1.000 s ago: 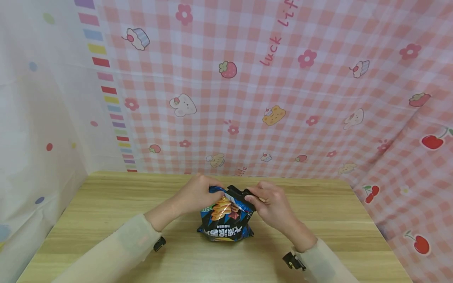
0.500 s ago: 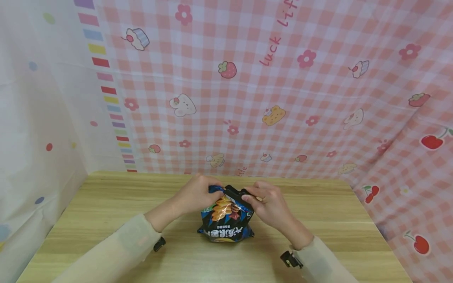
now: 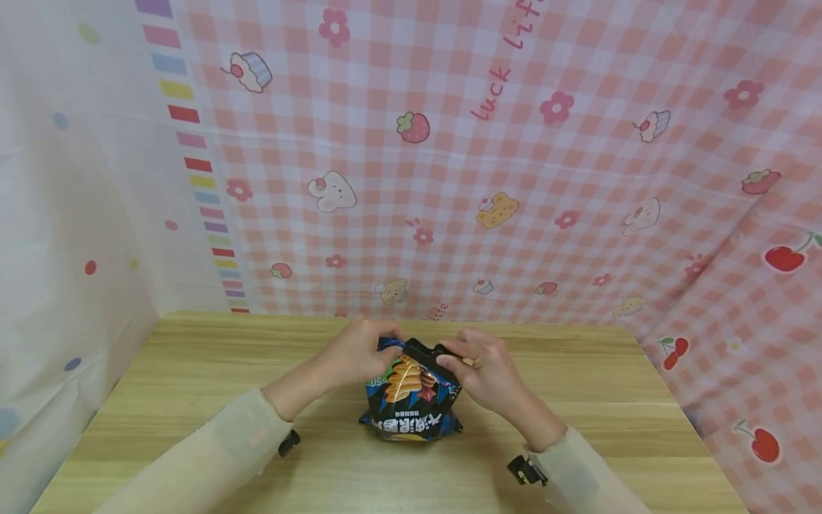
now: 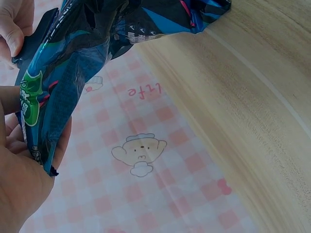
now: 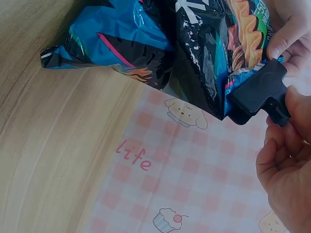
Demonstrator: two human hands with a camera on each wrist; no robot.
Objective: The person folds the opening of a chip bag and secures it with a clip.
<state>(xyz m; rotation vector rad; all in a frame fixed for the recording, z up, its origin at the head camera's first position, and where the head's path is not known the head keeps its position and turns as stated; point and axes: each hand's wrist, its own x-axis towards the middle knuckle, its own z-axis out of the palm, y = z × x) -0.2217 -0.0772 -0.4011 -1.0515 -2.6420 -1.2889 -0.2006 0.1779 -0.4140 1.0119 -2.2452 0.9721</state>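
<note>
A black and blue chip bag (image 3: 411,410) stands on the table, its printed lettering upside down in the head view. My left hand (image 3: 353,351) pinches the left part of its top edge between thumb and fingers; in the left wrist view that bag edge (image 4: 60,102) runs down into the hand. A black bag clip (image 3: 420,351) lies across the right part of the top edge. With thumb and fingers my right hand (image 3: 491,368) pinches the clip's handle. The right wrist view shows the clip (image 5: 260,92) over the bag's corner; how far its far side reaches is hidden.
The light wooden table (image 3: 218,371) extends to both sides of the bag. A pink checked cloth (image 3: 385,164) hangs behind it, a white dotted cloth (image 3: 70,235) at the left. Small black devices (image 3: 528,471) sit at both wrists.
My right hand has shifted slightly left with the clip, which now covers more of the bag's top edge. The left hand stays in place.
</note>
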